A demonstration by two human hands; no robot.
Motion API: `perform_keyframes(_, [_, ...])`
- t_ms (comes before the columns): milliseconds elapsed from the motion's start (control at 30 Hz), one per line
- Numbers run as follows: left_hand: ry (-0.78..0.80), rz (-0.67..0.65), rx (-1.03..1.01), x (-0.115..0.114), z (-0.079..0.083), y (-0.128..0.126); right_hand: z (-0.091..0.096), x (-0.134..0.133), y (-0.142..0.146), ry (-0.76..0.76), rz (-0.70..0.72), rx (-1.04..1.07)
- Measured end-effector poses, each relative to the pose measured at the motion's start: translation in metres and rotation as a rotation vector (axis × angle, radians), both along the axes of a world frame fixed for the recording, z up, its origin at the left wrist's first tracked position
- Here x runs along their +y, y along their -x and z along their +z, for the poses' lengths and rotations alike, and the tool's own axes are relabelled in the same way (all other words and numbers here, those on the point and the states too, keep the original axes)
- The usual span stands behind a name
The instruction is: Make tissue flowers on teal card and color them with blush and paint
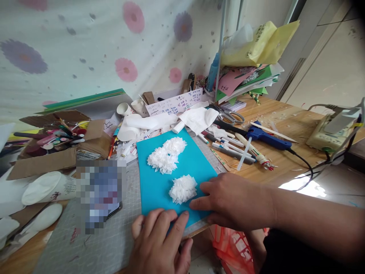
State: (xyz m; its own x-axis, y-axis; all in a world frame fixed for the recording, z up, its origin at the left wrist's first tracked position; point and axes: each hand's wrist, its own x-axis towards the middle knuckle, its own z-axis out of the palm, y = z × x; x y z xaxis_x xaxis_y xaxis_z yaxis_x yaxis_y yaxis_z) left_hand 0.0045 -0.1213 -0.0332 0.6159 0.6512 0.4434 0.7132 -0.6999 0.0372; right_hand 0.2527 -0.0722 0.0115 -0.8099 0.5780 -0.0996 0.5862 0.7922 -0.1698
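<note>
A bright blue sheet of paper lies on a grey gridded cutting mat. On it sit white ruffled tissue-paper tufts: two joined ones towards the far side and a separate tuft nearer me. My left hand rests at the sheet's near edge, fingers stretched out over it and thumb lower down, apart from them. From the right, my right hand lies on the sheet with its fingers extended, the fingertips close beside the single tuft. Neither hand shows anything held in it.
A blue glue gun, scissors and several pens lie to the right. White tissue is behind the sheet. On the left are a partly pixelated phone, paper cups and a cardboard box of pens. A power strip stands far right.
</note>
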Motion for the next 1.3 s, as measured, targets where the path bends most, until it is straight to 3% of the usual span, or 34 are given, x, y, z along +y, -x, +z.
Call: perform_keyframes(1300, [0.012,-0.007,-0.007,0.0024,-0.0006,-0.0021,-0.001,-0.0053,0.0013,-0.028,-0.001,0.049])
